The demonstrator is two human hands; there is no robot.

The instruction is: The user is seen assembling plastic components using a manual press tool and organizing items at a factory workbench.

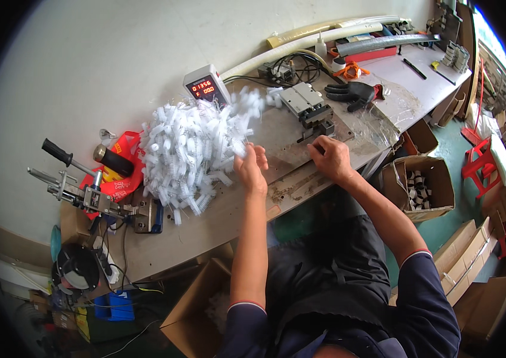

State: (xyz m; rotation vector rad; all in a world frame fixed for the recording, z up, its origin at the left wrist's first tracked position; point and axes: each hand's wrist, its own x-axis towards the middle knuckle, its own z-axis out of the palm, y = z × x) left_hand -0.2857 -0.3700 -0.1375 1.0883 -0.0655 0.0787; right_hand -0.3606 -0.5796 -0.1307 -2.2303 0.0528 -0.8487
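Observation:
A large heap of translucent white ribbed plastic pieces [184, 152] lies on the workbench. At its right edge is my left hand [252, 168], palm partly up, with its fingers half bent and apart and nothing visible in them. My right hand [332, 159] is closed, thumb and fingers drawn together, just in front of a small metal press fixture [308, 106]. Whatever those fingers may hold is hidden. The fixture sits on a metal plate, with a dark block at its front.
Behind the heap stands a counter box with a red display [206, 86]. A hand-lever press [95, 197] is at the left, beside a red bag [123, 185]. A dark glove [353, 94] lies right of the fixture. Cardboard boxes [429, 209] and red stools [481, 164] stand at the right.

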